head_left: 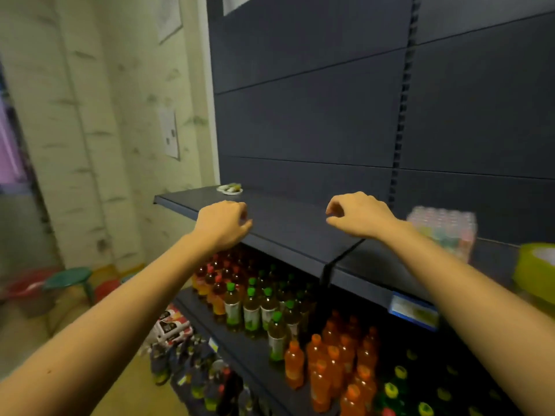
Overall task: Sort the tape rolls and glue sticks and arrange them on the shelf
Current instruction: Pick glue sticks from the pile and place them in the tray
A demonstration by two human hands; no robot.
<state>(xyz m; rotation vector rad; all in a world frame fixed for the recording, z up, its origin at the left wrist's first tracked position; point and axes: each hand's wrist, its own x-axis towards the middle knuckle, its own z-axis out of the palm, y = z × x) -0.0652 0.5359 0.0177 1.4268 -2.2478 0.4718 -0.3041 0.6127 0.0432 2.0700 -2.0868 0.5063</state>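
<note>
The left hand (223, 225) and right hand (357, 214) hover over the shelf (294, 232), fingers loosely curled and holding nothing. A blurred cluster of stationery (229, 189) lies just beyond the left hand, and what looks like a yellow-green tape roll (536, 274) sits well to the right hand's right. Likely light and stiff, the roll suits a pinch across its rim, though round shapes may roll away; bare shelf lies between the hands, its front edge passing under the forearms.

items (229, 189) on shelf (294, 223) blurred, green tub (537, 277) cropped
</note>
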